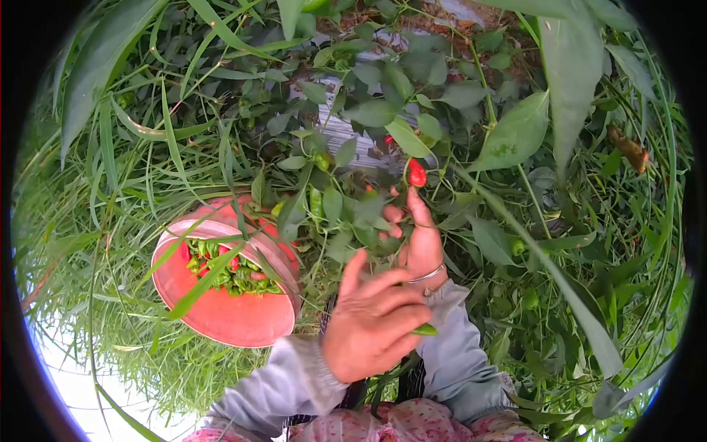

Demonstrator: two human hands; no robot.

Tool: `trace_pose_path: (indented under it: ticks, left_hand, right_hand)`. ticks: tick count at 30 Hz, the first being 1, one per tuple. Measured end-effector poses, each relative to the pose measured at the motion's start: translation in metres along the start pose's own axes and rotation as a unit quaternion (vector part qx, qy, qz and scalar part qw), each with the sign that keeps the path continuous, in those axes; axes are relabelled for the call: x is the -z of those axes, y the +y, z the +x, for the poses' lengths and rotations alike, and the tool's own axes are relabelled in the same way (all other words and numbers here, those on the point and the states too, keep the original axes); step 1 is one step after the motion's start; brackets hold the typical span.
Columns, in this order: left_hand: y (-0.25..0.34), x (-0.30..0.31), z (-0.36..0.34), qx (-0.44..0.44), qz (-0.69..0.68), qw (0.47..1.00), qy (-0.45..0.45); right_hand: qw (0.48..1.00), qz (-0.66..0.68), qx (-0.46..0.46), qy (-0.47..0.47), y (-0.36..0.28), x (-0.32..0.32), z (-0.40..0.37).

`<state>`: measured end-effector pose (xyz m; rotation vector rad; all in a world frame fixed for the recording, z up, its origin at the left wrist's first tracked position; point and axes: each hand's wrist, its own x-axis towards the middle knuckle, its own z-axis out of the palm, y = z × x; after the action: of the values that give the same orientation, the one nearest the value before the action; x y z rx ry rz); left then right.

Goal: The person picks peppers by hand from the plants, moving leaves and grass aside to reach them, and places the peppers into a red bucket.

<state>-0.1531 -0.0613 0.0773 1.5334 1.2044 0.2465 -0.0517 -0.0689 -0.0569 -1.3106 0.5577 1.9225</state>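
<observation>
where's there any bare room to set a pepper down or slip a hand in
Inside the pink bucket, bare wall lies between the peppers and lower rim, though a grass blade crosses the opening. A small strip of silvery sheeting shows among leaves. Around the red pepper, leaves crowd the right hand.

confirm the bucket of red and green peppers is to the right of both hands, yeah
Wrong side: the head view shows the bucket of red and green peppers to the left of both left hand and right hand.
</observation>
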Motion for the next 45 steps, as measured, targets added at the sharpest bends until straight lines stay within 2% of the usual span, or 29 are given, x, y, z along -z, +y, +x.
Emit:
trace_pose_path:
  ticks: [2, 3, 4, 5, 7, 8, 9, 11, 12, 15, 16, 18, 19, 22, 25, 26, 29, 32, 33, 34, 35, 37, 40, 41, 43, 45]
  left_hand:
    - [-0.003, 0.035, -0.001, 0.036, -0.047, 0.998, 0.038]
    - [-0.015, 0.047, -0.003, 0.036, -0.103, 0.988, 0.109]
    - [-0.023, 0.060, -0.002, 0.083, -0.117, 0.975, 0.172]
    - [-0.020, 0.075, 0.001, 0.199, -0.160, 0.941, 0.220]
    - [-0.044, 0.089, 0.006, 0.181, -0.151, 0.931, 0.280]
    - [-0.053, 0.092, 0.007, 0.179, -0.144, 0.940, 0.254]
    - [-0.061, 0.093, 0.007, 0.179, -0.137, 0.947, 0.228]
    - [-0.083, 0.089, 0.008, 0.276, -0.150, 0.936, 0.160]
    - [-0.095, 0.085, 0.011, 0.322, -0.154, 0.925, 0.127]
    - [-0.125, 0.065, 0.026, 0.366, -0.249, 0.876, 0.192]
    - [-0.130, 0.063, 0.034, 0.380, -0.216, 0.875, 0.205]
    - [-0.134, 0.059, 0.045, 0.407, -0.148, 0.871, 0.232]
    - [-0.141, 0.058, 0.045, 0.417, -0.171, 0.863, 0.230]
    - [-0.168, 0.050, 0.043, 0.458, -0.211, 0.837, 0.211]
    - [-0.192, 0.048, 0.052, 0.400, -0.131, 0.882, 0.214]
    - [-0.206, 0.047, 0.059, 0.387, -0.060, 0.898, 0.201]
    - [-0.206, 0.049, 0.080, 0.424, 0.035, 0.885, 0.188]
    - [-0.244, 0.068, 0.066, 0.318, -0.065, 0.866, 0.379]
    - [-0.253, 0.082, 0.059, 0.298, -0.045, 0.862, 0.407]
    - [-0.261, 0.099, 0.057, 0.317, 0.035, 0.855, 0.408]
    - [-0.267, 0.111, 0.060, 0.297, 0.125, 0.841, 0.434]
    - [-0.233, 0.123, 0.079, 0.307, 0.247, 0.867, 0.305]
    - [-0.244, 0.105, 0.096, 0.261, 0.127, 0.955, 0.058]
    - [-0.259, 0.096, 0.094, 0.235, 0.119, 0.965, 0.007]
    - [-0.320, 0.074, 0.085, 0.263, -0.102, 0.959, -0.041]
    - [-0.292, 0.071, 0.082, 0.180, 0.013, 0.975, -0.128]
  right_hand:
    - [1.000, -0.009, 0.010, 0.004, -0.002, 0.005, -0.001]
    - [1.000, -0.013, 0.015, 0.006, -0.004, 0.009, 0.000]
    - [0.997, 0.061, -0.043, -0.020, -0.001, 0.017, 0.008]
    - [0.998, 0.051, -0.033, -0.034, 0.002, 0.026, 0.010]
    - [0.997, 0.032, -0.012, -0.062, -0.003, 0.024, 0.006]
    - [0.992, -0.015, -0.082, 0.090, -0.008, 0.020, 0.007]
    - [0.997, -0.018, -0.078, 0.012, -0.010, 0.027, 0.009]
    - [0.987, -0.025, -0.068, -0.146, -0.016, 0.041, 0.014]
    - [0.983, -0.039, -0.066, -0.168, -0.019, 0.040, 0.015]
    - [0.983, 0.062, -0.107, -0.134, -0.020, 0.040, 0.010]
    - [0.978, 0.079, -0.104, -0.163, -0.018, 0.042, 0.012]
    - [0.987, 0.016, -0.086, -0.131, -0.021, 0.044, 0.009]
    - [0.990, -0.016, -0.080, -0.117, -0.021, 0.043, 0.009]
    - [0.990, -0.004, -0.071, -0.120, -0.018, 0.043, 0.010]
    - [0.995, -0.021, -0.056, -0.078, -0.016, 0.041, 0.010]
    - [0.995, -0.020, -0.058, -0.072, -0.015, 0.040, 0.009]
    - [0.996, -0.022, -0.059, -0.068, -0.016, 0.037, 0.006]
    - [0.994, -0.032, -0.053, -0.087, -0.017, 0.038, 0.005]
    - [0.994, -0.042, -0.056, -0.088, -0.017, 0.038, 0.005]
    - [0.993, -0.053, -0.059, -0.089, -0.016, 0.039, 0.006]
    - [0.993, -0.052, -0.061, -0.088, -0.015, 0.040, 0.006]
    - [0.993, -0.050, -0.060, -0.088, -0.016, 0.040, 0.006]
    - [0.996, -0.031, -0.042, -0.078, -0.015, 0.037, 0.005]
    - [0.996, -0.024, -0.044, -0.079, -0.016, 0.037, 0.007]
    - [0.996, -0.010, -0.051, -0.079, -0.015, 0.039, 0.008]
    - [0.994, -0.036, -0.055, -0.088, -0.015, 0.040, 0.008]
